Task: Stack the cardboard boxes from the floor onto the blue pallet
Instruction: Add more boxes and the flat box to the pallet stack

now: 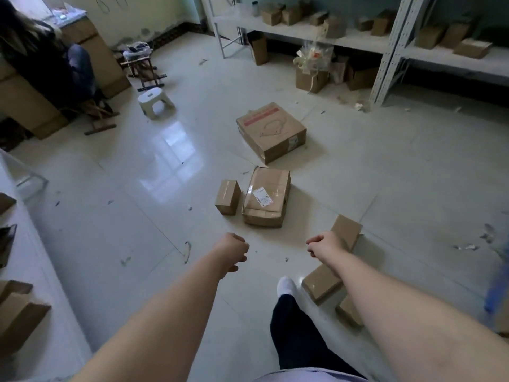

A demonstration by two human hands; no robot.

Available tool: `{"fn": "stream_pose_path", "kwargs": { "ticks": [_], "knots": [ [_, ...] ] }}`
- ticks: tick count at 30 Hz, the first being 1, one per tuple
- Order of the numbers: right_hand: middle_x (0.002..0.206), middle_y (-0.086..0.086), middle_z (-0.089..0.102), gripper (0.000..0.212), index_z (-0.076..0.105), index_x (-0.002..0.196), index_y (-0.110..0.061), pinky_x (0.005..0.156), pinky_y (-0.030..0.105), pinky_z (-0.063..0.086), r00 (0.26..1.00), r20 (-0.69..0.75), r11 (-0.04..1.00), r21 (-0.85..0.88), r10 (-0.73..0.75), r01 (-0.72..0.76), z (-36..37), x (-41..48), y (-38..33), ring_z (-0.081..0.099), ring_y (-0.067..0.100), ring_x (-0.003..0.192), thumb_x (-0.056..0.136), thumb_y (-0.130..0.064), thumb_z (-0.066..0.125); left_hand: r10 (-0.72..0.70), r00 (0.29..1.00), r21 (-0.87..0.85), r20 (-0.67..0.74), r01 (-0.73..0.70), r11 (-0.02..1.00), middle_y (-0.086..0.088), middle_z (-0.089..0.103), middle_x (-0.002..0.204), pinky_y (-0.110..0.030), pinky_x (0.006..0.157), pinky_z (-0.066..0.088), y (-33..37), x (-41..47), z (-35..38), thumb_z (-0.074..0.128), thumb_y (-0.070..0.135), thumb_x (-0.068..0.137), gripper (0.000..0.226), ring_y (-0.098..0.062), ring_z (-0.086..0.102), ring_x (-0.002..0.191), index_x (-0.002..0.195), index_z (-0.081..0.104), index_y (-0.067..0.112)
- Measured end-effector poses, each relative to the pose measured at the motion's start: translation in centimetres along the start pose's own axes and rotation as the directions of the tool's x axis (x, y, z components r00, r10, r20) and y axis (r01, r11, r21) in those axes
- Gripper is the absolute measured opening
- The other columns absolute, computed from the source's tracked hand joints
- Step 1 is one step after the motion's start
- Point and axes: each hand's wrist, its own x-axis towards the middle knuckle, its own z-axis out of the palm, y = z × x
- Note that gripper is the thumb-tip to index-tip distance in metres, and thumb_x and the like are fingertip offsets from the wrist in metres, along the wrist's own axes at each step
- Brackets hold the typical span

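At the far left of the frame a white shelf [33, 271] holds some folded cardboard, and a person sits in the upper left, well away from me. The shiny floor [132, 216] in the middle left is wide open, so I have lots of room there. It looks slick, and I think I could slip on it in socks.

My left hand [234, 252] is curled into a loose fist and holds nothing. Just past it sit a small box [228, 197] and, right beside it, a squashed box [266, 199] with a torn end. I think the squashed one could sag or spill if I lift it by that end. A big flat box [271, 132] lies farther up the frame.

My right hand [323, 245] is curled too and holds nothing. Under that arm, three small boxes [322, 288] sit close to my foot [286, 286]. I could trip on them.

At the right edge there is a blurry strip of the blue pallet [495, 288]. I can't see its top, so I might bump its edge when I turn.
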Motion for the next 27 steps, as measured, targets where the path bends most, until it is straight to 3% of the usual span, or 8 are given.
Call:
{"fn": "stream_pose_path", "kwargs": {
  "ticks": [4, 10, 19, 22, 27],
  "knots": [
    [0.093, 0.002, 0.071, 0.024, 0.065, 0.069, -0.027, 0.078, 0.028, 0.053, 0.998, 0.053, 1.000, 0.007, 0.027, -0.028, 1.7, 5.9, -7.0, 0.068, 0.022, 0.091, 0.084, -0.010, 0.058, -0.031, 0.999, 0.033, 0.027, 0.030, 0.999, -0.010, 0.063, 0.117, -0.037, 0.086, 0.052, 6.6, 5.8, -4.2, 0.055, 0.016, 0.095, 0.031, -0.019, 0.065, 0.099, 0.126, 0.055, 0.012],
    [0.087, 0.004, 0.071, 0.021, 0.067, 0.070, -0.023, 0.071, 0.024, 0.049, 0.992, 0.115, 0.999, 0.016, 0.050, -0.052, 2.9, 12.7, -15.3, 0.068, 0.022, 0.085, 0.082, -0.007, 0.058, -0.006, 0.999, -0.015, -0.037, 0.006, 1.000, -0.010, 0.066, 0.115, -0.036, 0.082, 0.052, 12.8, 13.5, -9.9, 0.054, 0.013, 0.095, 0.026, -0.017, 0.065, 0.088, 0.121, 0.059, 0.012],
    [0.079, -0.001, 0.071, 0.023, 0.068, 0.071, -0.022, 0.069, 0.023, 0.047, 0.983, 0.005, 0.978, 0.101, 0.183, -0.183, 5.0, 22.8, -22.0, 0.068, 0.017, 0.077, 0.082, -0.006, 0.057, -0.069, 0.996, 0.133, 0.064, 0.060, 0.989, -0.007, 0.065, 0.106, -0.038, 0.086, 0.055, 17.8, 26.4, -13.8, 0.053, 0.016, 0.095, 0.031, -0.016, 0.065, 0.092, 0.126, 0.056, 0.011],
    [0.077, 0.000, 0.070, 0.021, 0.070, 0.076, -0.020, 0.058, 0.020, 0.043, 0.969, -0.047, 0.960, 0.157, 0.243, -0.233, 6.3, 26.6, -24.9, 0.066, 0.016, 0.073, 0.084, -0.006, 0.056, -0.062, 0.989, 0.188, 0.137, 0.035, 0.981, -0.008, 0.064, 0.111, -0.036, 0.084, 0.054, 20.5, 31.8, -15.4, 0.051, 0.014, 0.096, 0.033, -0.019, 0.064, 0.095, 0.128, 0.053, 0.012],
    [0.082, 0.004, 0.069, 0.014, 0.067, 0.083, -0.017, 0.049, 0.018, 0.035, 0.940, -0.074, 0.908, 0.294, 0.334, -0.299, 9.6, 32.4, -28.4, 0.063, 0.017, 0.072, 0.087, -0.007, 0.058, -0.106, 0.973, 0.291, 0.205, 0.043, 0.956, -0.012, 0.064, 0.103, -0.035, 0.075, 0.048, 23.7, 41.0, -17.6, 0.049, 0.009, 0.094, 0.019, -0.024, 0.059, 0.089, 0.111, 0.055, 0.014]
  ]
}}
